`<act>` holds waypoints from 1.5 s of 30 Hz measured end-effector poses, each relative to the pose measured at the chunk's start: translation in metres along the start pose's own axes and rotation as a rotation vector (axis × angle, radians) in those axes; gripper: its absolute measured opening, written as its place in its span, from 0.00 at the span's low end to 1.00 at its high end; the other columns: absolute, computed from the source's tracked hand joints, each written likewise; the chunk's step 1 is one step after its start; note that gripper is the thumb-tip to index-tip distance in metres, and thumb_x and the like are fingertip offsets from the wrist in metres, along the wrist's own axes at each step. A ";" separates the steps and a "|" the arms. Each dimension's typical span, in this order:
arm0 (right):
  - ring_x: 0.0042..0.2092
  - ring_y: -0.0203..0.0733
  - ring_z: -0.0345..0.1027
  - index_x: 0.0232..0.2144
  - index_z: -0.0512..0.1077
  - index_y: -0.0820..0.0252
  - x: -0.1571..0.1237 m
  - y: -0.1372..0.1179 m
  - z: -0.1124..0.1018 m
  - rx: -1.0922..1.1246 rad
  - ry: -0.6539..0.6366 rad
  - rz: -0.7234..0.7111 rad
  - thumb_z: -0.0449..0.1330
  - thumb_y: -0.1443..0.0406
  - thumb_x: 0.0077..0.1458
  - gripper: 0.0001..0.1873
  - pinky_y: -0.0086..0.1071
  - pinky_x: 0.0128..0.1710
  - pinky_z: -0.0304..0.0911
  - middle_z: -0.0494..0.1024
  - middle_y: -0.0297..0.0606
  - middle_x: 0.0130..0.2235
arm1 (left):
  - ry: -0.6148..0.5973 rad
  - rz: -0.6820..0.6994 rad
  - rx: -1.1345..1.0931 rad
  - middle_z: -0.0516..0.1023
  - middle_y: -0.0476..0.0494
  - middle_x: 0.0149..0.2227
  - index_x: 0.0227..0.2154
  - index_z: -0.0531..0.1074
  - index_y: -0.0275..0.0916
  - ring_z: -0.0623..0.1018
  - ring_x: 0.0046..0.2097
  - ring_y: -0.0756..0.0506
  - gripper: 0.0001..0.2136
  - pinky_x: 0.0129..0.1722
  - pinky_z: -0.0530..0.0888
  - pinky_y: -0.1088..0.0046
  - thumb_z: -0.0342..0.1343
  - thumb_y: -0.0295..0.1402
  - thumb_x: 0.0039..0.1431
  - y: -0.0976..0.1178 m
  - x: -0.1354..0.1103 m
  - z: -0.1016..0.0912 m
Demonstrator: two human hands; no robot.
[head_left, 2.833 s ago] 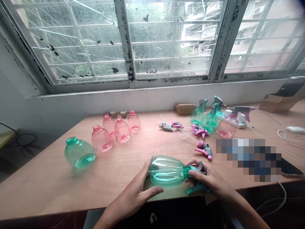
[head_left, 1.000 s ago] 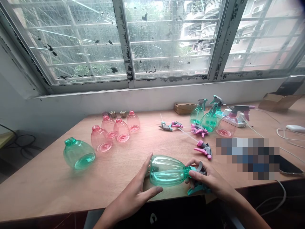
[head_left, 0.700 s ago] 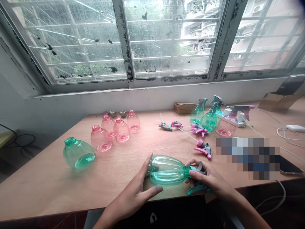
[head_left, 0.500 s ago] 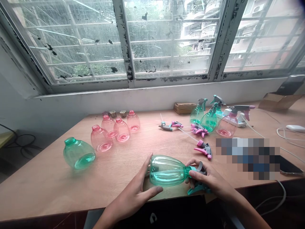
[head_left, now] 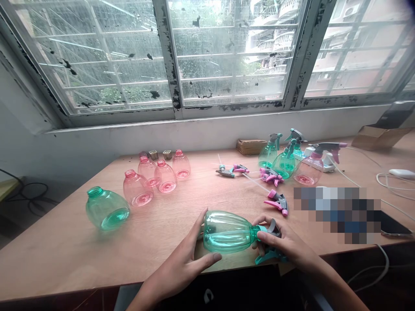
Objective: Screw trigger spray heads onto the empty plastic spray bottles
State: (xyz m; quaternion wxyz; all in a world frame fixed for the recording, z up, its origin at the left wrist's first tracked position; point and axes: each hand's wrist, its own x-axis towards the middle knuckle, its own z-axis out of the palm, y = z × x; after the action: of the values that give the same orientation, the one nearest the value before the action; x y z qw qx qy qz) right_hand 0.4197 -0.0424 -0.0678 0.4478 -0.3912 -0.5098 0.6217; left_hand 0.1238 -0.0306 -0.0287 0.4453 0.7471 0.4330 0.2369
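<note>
A green see-through bottle [head_left: 227, 231] lies on its side at the front edge of the wooden table [head_left: 65, 255], its neck pointing right. My left hand [head_left: 186, 261] cups the bottle's base end, thumb under and fingers over. My right hand [head_left: 288, 246] is wrapped round the grey and teal trigger spray head [head_left: 270, 244] that sits at the bottle's neck.
An uncapped green bottle [head_left: 105, 208] and several pink bottles [head_left: 155, 175] lie at the left. Loose pink and grey spray heads [head_left: 277, 202] lie mid-table. Bottles with spray heads fitted [head_left: 285, 160] stand at the back right, near a power strip, cables and a phone [head_left: 394, 224].
</note>
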 end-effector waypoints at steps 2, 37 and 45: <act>0.31 0.40 0.76 0.42 0.70 0.59 0.000 0.001 -0.001 -0.003 0.005 0.007 0.69 0.54 0.59 0.19 0.33 0.34 0.74 0.84 0.36 0.31 | -0.001 0.003 0.000 0.38 0.49 0.76 0.73 0.39 0.48 0.43 0.75 0.38 0.42 0.73 0.42 0.53 0.60 0.37 0.64 0.000 0.000 0.000; 0.31 0.39 0.76 0.42 0.69 0.59 0.000 0.001 -0.001 0.000 0.006 0.015 0.69 0.53 0.58 0.20 0.31 0.33 0.73 0.85 0.36 0.31 | -0.002 0.002 0.012 0.39 0.47 0.76 0.73 0.39 0.48 0.44 0.75 0.35 0.43 0.73 0.44 0.51 0.61 0.39 0.63 -0.004 0.000 -0.001; 0.31 0.39 0.76 0.42 0.69 0.59 0.002 0.001 -0.001 -0.009 -0.002 0.007 0.69 0.53 0.58 0.19 0.32 0.34 0.73 0.85 0.36 0.31 | -0.005 -0.004 0.008 0.41 0.46 0.76 0.73 0.37 0.48 0.44 0.75 0.36 0.44 0.73 0.45 0.53 0.61 0.40 0.64 -0.001 0.001 0.000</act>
State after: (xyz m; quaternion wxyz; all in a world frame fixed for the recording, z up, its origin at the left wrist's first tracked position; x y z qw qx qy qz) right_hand 0.4198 -0.0408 -0.0690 0.4437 -0.3942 -0.5116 0.6213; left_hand 0.1235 -0.0295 -0.0295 0.4438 0.7486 0.4344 0.2322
